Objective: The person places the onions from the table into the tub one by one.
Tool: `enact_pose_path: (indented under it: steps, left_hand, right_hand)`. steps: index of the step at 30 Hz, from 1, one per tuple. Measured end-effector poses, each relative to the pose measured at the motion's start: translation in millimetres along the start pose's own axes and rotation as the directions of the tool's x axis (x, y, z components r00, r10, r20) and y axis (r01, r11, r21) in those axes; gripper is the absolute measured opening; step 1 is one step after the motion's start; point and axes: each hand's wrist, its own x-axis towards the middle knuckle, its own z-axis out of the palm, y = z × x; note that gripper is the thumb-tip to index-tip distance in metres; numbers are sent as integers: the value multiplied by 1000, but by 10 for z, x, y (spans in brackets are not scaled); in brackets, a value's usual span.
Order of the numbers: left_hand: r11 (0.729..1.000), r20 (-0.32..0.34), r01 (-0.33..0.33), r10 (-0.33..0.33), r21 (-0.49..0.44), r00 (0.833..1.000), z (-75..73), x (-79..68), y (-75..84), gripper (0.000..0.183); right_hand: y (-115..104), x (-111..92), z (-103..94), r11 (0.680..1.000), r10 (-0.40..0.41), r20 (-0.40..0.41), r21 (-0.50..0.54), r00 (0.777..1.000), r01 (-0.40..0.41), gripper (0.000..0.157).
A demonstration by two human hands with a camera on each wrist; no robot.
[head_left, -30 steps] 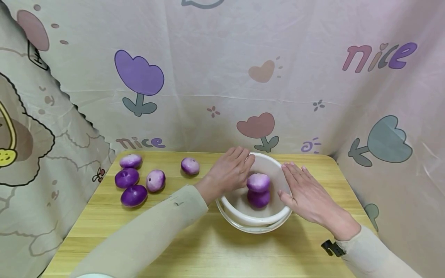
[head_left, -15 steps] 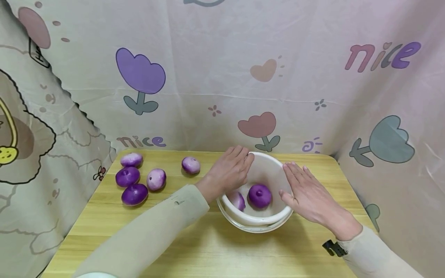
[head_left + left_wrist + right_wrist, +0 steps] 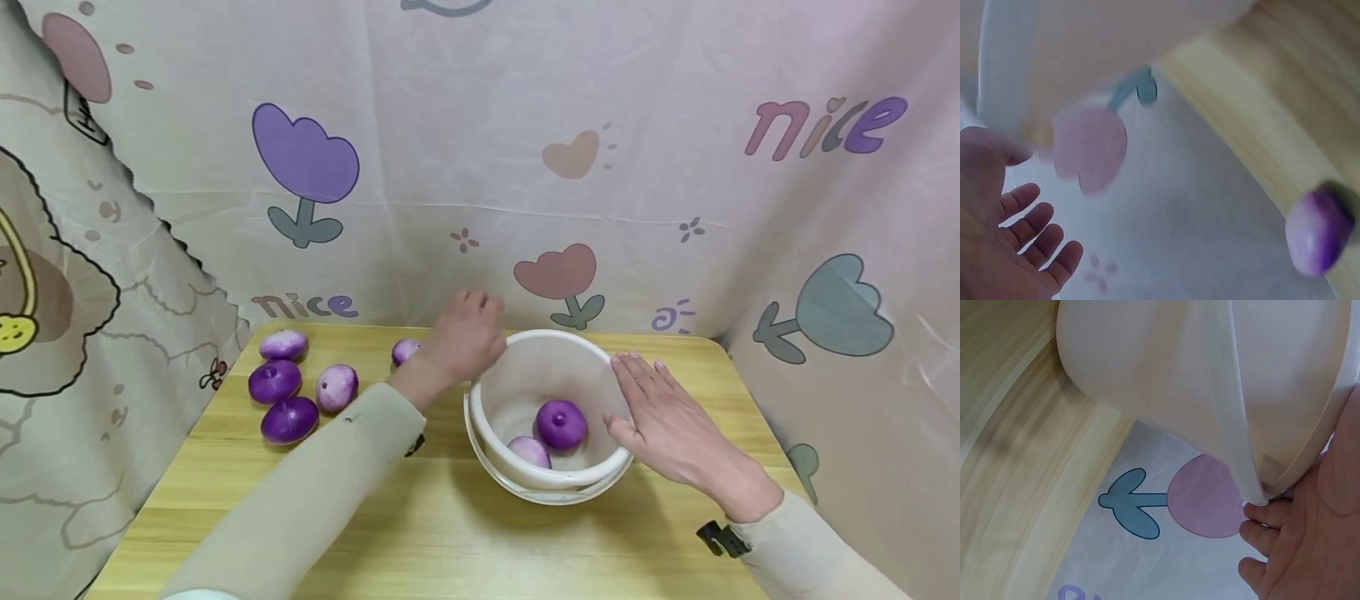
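A white bucket (image 3: 525,375) stands on the table, with one dark purple onion (image 3: 561,423) and a paler purple onion (image 3: 529,452) lying at its bottom. My right hand (image 3: 663,421) rests along the bucket's right rim, fingers straight. Just off the left rim, my left hand (image 3: 467,335) is raised with its fingers loosely bent; the left wrist view shows nothing in them. Beyond that hand lies another purple onion (image 3: 405,351), partly covered by the wrist in the head view. In the right wrist view, the fingers (image 3: 1266,515) are right at the bucket's handle joint.
Several more onions are grouped at the table's back left, among them a dark purple one (image 3: 290,420) and a pale one (image 3: 337,387). The bucket's handle (image 3: 555,500) hangs down at the front. A printed curtain (image 3: 420,150) closes off the table's back.
My left hand has left the bucket rim and moved left. The pale onion, earlier over the dark one, has rolled left, then to the bucket's front. My right hand stays put.
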Motion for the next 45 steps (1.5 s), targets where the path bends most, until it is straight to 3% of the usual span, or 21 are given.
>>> enact_pose_path:
  steps: [4,9,15,20,24,27,32,35,38,45]
  left_hand:
    - [988,1,117,-118,-98,993,-148,-58,-368,43]
    - [981,24,192,-191,-32,981,-311,-313,-896,43]
    - [983,45,132,-139,130,989,-362,-776,-1410,34]
    - [972,127,38,-69,230,990,-262,-1037,-1672,50]
    - [945,176,-90,35,315,984,-149,-1139,-1766,69]
    - [913,206,-193,124,360,971,-60,-1186,-1777,74]
    - [855,212,-287,214,431,954,100,-1234,-1754,60]
    - [825,205,-288,213,486,955,178,-1257,-1750,64]
    - [808,235,-280,180,518,955,236,-1274,-1764,79]
    - [793,321,-302,142,529,936,280,-1324,-1802,95]
  right_hand:
    - [-7,9,11,1000,-2,4,3,1000,2,77]
    - [-19,21,16,1000,-2,-1,6,1000,2,77]
    - [-22,18,10,1000,6,11,10,1000,-7,77]
    - [0,-6,-5,1000,16,7,11,1000,-16,77]
    - [24,-24,-19,1000,19,4,9,1000,-19,77]
    - [41,-24,-26,1000,15,7,5,1000,-15,77]
    - [57,-14,-20,1000,11,8,2,1000,-11,77]
    - [58,-8,-11,1000,9,8,2,1000,-9,77]
    - [56,-5,-1,1000,7,7,3,1000,-7,77]
    - [37,6,8,1000,-2,-2,10,1000,3,77]
